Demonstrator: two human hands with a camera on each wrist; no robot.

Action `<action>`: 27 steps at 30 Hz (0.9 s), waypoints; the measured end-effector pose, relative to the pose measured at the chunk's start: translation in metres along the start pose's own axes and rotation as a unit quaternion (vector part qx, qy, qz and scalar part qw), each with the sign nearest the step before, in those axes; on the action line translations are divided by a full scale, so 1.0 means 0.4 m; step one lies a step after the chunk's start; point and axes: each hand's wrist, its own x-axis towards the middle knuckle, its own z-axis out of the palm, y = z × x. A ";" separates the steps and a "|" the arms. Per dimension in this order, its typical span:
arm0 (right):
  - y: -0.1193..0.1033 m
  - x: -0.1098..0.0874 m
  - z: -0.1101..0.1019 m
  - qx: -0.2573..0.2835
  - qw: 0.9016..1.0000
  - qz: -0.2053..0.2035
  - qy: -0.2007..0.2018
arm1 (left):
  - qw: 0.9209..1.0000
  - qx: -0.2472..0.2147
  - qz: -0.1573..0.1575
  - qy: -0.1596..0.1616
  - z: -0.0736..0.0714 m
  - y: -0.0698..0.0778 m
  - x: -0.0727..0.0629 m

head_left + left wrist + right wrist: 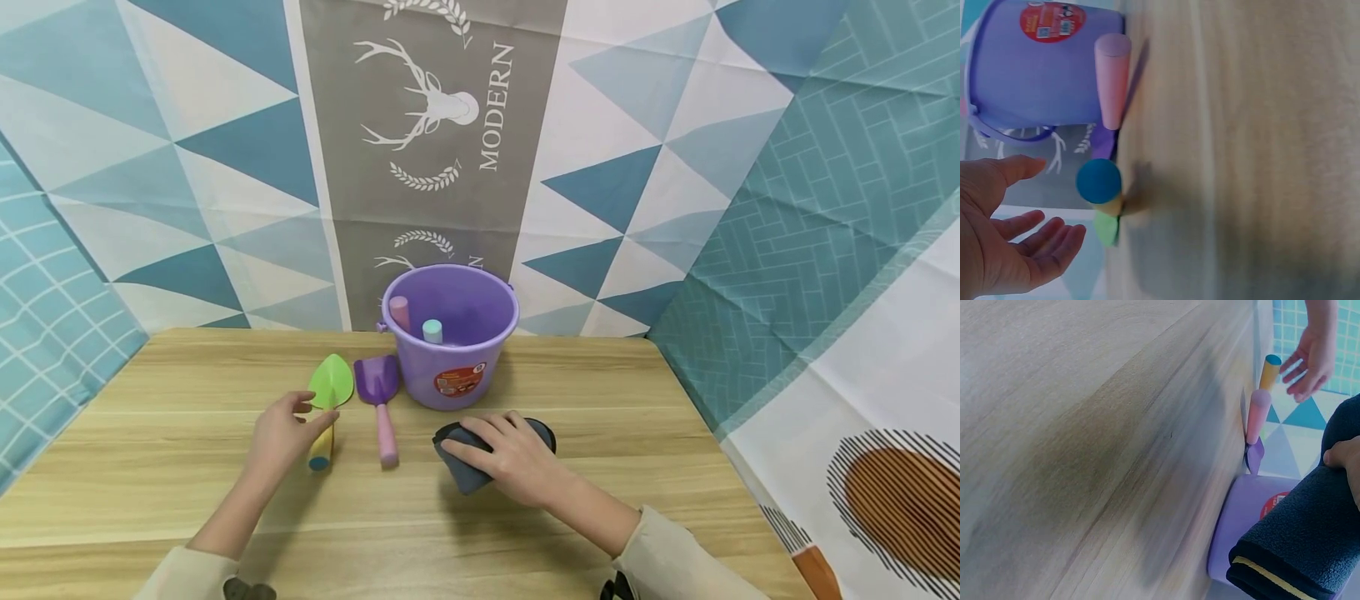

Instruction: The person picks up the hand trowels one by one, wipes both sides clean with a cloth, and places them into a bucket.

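Observation:
My left hand (281, 433) hovers just left of a hand trowel with a green blade (330, 382) and a yellow, blue-ended handle. Its thumb and fingers are apart, and the left wrist view shows a gap between the hand (1019, 240) and that trowel's handle (1099, 181). My right hand (517, 457) grips a folded dark grey towel (467, 477) from above, held over the table in front of the bucket. In the right wrist view the towel (1304, 531) looks thick and plush, with a yellow line along one edge.
A purple bucket (420, 371) stands at the table's back, with a pink handle (400, 313) and a light-blue-ended one (432, 332) inside. Left of it lies a purple shovel (377, 380) with a pink grip. Patterned cloths (247, 167) hang behind the wooden table (360, 533).

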 end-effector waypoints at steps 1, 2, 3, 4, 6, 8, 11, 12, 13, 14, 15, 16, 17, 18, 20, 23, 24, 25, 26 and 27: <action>0.000 0.000 0.000 0.000 1.000 0.000 0.000 | 1.000 0.000 -0.007 -0.007 0.003 -0.007 0.001; 0.001 0.000 0.000 -0.001 1.000 0.000 0.001 | 1.000 0.000 -0.012 -0.012 0.007 -0.013 0.002; 0.001 0.000 0.000 -0.001 1.000 0.000 0.001 | 1.000 0.001 -0.017 -0.017 0.011 -0.019 0.003; 0.001 0.000 0.000 -0.002 1.000 0.000 0.001 | 1.000 0.001 -0.021 -0.020 0.015 -0.025 0.004; 0.002 -0.001 0.000 -0.003 1.000 0.000 0.001 | 0.999 0.003 -0.025 -0.025 0.022 -0.036 0.007; 0.002 -0.001 0.001 -0.003 1.000 0.000 0.001 | 0.999 0.008 -0.027 -0.026 0.030 -0.045 0.010; 0.002 -0.003 0.001 -0.003 1.000 -0.001 0.000 | 0.999 0.012 -0.030 -0.027 0.041 -0.053 0.012; 0.002 -0.003 0.002 -0.003 1.000 -0.001 0.000 | 0.999 0.015 -0.031 -0.027 0.045 -0.055 0.013; 0.002 -0.004 0.002 -0.002 1.000 -0.001 0.000 | 0.999 0.014 -0.032 -0.028 0.049 -0.056 0.013; 0.002 -0.004 0.001 -0.001 1.000 0.000 -0.002 | 0.999 0.014 -0.033 -0.029 0.052 -0.057 0.013; 0.002 -0.004 0.001 0.002 1.000 0.001 -0.003 | 0.999 0.014 -0.033 -0.029 0.055 -0.057 0.013; 0.002 -0.005 0.001 0.003 1.000 0.002 -0.004 | 0.999 0.015 -0.033 -0.030 0.057 -0.058 0.014; 0.002 -0.005 0.000 0.005 1.000 0.004 -0.005 | 0.999 0.016 -0.032 -0.030 0.060 -0.058 0.015; 0.001 -0.005 -0.001 0.007 1.000 0.006 -0.006 | 0.999 0.014 -0.034 -0.031 0.062 -0.058 0.016; 0.001 -0.005 -0.002 0.011 1.000 0.009 -0.006 | 0.999 0.009 -0.038 -0.034 0.064 -0.057 0.017; 0.001 -0.005 -0.002 0.012 1.000 0.010 -0.004 | 0.998 -0.003 -0.051 -0.042 0.065 -0.054 0.018; 0.001 -0.005 -0.002 0.012 1.000 0.010 -0.003 | 0.997 -0.005 -0.056 -0.044 0.064 -0.052 0.018; 0.001 -0.006 -0.002 0.013 1.000 0.010 -0.003 | 0.997 -0.004 -0.058 -0.042 0.063 -0.051 0.018; 0.001 -0.006 -0.002 0.014 1.000 0.010 -0.004 | 0.997 -0.003 -0.061 -0.041 0.062 -0.050 0.019; 0.001 -0.007 -0.001 0.014 1.000 0.010 -0.005 | 0.997 -0.003 -0.064 -0.041 0.061 -0.049 0.019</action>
